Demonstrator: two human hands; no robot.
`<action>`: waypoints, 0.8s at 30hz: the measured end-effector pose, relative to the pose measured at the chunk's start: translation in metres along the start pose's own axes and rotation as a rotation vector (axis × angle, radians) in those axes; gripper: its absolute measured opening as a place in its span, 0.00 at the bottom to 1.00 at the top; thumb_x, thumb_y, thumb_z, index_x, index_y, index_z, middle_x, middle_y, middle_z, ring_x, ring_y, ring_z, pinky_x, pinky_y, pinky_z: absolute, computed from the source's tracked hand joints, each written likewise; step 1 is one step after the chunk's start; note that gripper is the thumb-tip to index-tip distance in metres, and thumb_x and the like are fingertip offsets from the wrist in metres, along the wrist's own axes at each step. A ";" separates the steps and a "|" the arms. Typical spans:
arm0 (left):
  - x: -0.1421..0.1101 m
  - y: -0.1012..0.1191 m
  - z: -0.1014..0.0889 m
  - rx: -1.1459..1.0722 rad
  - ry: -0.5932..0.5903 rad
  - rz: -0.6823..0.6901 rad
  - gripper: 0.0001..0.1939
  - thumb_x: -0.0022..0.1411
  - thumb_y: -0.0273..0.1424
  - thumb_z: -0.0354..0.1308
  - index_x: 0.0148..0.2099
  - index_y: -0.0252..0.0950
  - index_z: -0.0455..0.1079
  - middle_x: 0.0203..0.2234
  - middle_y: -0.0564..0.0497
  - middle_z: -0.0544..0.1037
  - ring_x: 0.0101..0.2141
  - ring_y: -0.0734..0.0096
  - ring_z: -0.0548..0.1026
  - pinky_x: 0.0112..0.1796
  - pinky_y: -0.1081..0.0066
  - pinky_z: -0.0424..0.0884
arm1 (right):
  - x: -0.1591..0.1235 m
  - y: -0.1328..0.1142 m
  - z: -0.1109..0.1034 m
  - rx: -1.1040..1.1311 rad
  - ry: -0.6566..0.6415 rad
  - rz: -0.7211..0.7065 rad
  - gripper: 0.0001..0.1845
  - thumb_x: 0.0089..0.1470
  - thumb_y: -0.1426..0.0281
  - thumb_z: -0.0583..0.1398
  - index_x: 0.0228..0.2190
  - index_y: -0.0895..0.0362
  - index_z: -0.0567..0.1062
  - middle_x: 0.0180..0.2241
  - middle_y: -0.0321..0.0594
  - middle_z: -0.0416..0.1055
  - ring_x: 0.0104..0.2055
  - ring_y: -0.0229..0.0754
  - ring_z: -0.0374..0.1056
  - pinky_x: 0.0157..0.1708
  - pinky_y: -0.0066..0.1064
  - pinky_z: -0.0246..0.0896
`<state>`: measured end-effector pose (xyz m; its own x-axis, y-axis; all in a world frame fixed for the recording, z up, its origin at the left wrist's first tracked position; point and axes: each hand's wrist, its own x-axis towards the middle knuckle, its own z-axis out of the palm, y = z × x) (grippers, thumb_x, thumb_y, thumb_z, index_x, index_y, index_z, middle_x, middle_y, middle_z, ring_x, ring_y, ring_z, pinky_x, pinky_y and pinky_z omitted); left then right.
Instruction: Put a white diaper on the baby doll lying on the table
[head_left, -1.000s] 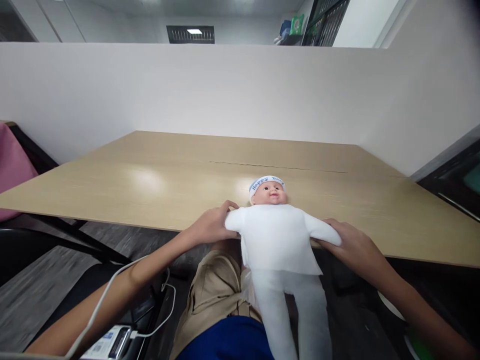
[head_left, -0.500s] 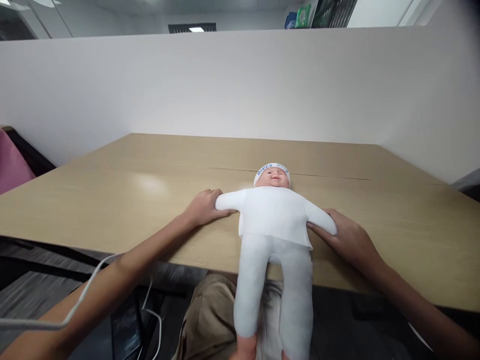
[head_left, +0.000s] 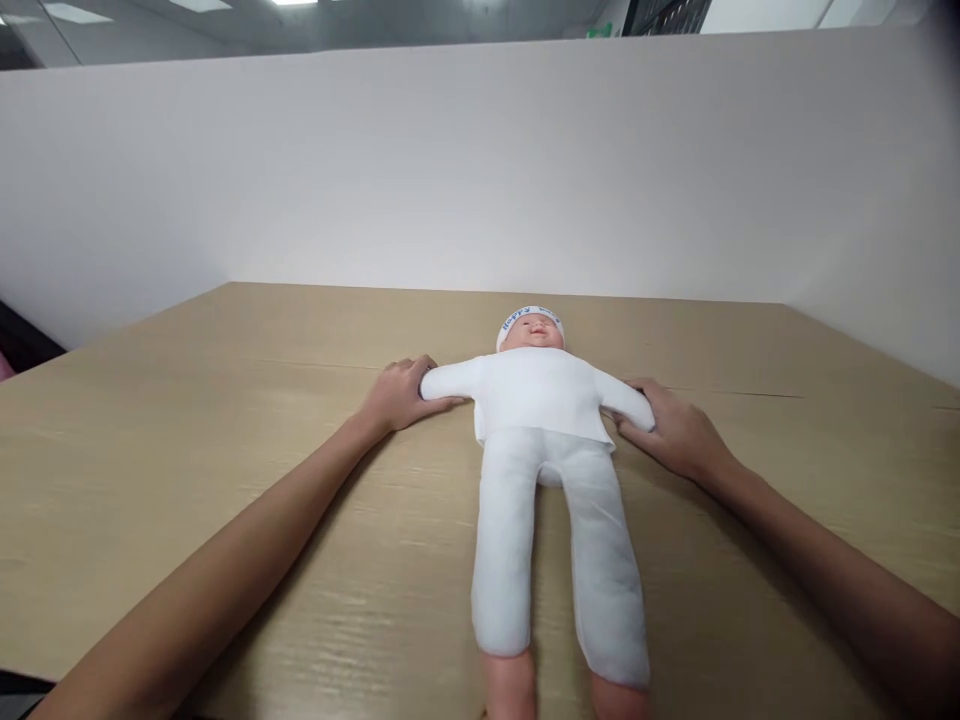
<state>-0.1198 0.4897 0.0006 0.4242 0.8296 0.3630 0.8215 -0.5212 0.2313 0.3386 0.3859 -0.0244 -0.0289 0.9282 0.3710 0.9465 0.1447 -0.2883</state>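
Observation:
A baby doll (head_left: 544, 390) in a white long-sleeved top and white trousers lies on its back on the wooden table (head_left: 360, 600). Its head, in a white cap with blue lettering (head_left: 517, 317), points to the far side, and its bare lower legs run out of the bottom of the view. My left hand (head_left: 397, 393) is closed around the end of the doll's sleeve on the left. On the right, my right hand (head_left: 675, 430) grips the other sleeve near its end, the fingers partly behind it. Both of the doll's arms are spread outward.
A plain white partition (head_left: 480, 170) rises behind the table's far edge. Above it show ceiling lights and a dark rack (head_left: 667, 15). A dark object (head_left: 26, 335) stands beyond the table's left edge.
Relative to the table, the doll and both hands have moved farther from the near edge, toward the partition. The doll's legs now rest over the tabletop. Both hands keep their hold.

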 end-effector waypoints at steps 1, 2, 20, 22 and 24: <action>0.006 -0.006 0.001 0.001 0.021 -0.007 0.41 0.62 0.71 0.60 0.55 0.38 0.73 0.45 0.40 0.85 0.46 0.43 0.82 0.49 0.52 0.75 | 0.010 0.005 0.003 0.007 0.006 -0.006 0.26 0.64 0.52 0.61 0.57 0.52 0.76 0.50 0.47 0.84 0.45 0.58 0.79 0.39 0.41 0.66; 0.013 -0.013 0.002 -0.004 0.040 -0.005 0.40 0.63 0.70 0.60 0.55 0.38 0.74 0.46 0.40 0.85 0.47 0.45 0.81 0.50 0.53 0.75 | 0.020 0.010 0.006 0.017 0.009 -0.016 0.26 0.64 0.51 0.61 0.56 0.53 0.76 0.51 0.47 0.83 0.46 0.58 0.79 0.41 0.41 0.67; 0.039 -0.065 0.020 0.035 0.092 -0.089 0.26 0.70 0.53 0.61 0.56 0.38 0.81 0.52 0.40 0.83 0.54 0.45 0.75 0.55 0.51 0.69 | 0.082 0.077 0.045 0.015 0.065 -0.091 0.41 0.66 0.43 0.60 0.69 0.56 0.72 0.63 0.55 0.77 0.63 0.63 0.70 0.66 0.52 0.61; 0.033 -0.061 0.017 0.046 0.096 -0.140 0.26 0.71 0.53 0.60 0.57 0.39 0.81 0.55 0.39 0.82 0.58 0.41 0.73 0.57 0.48 0.69 | 0.075 0.076 0.048 -0.018 0.089 -0.031 0.45 0.66 0.45 0.61 0.72 0.60 0.67 0.67 0.58 0.73 0.67 0.65 0.67 0.68 0.52 0.59; 0.025 -0.056 0.015 0.051 0.103 -0.180 0.27 0.73 0.53 0.57 0.60 0.40 0.80 0.58 0.39 0.81 0.60 0.39 0.72 0.60 0.46 0.67 | 0.065 0.073 0.050 -0.054 0.125 0.070 0.46 0.66 0.46 0.62 0.73 0.62 0.65 0.69 0.60 0.70 0.68 0.66 0.65 0.68 0.52 0.59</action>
<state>-0.1495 0.5427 -0.0165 0.2295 0.8824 0.4108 0.8998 -0.3532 0.2561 0.3900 0.4740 -0.0653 0.0749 0.8851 0.4593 0.9609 0.0591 -0.2706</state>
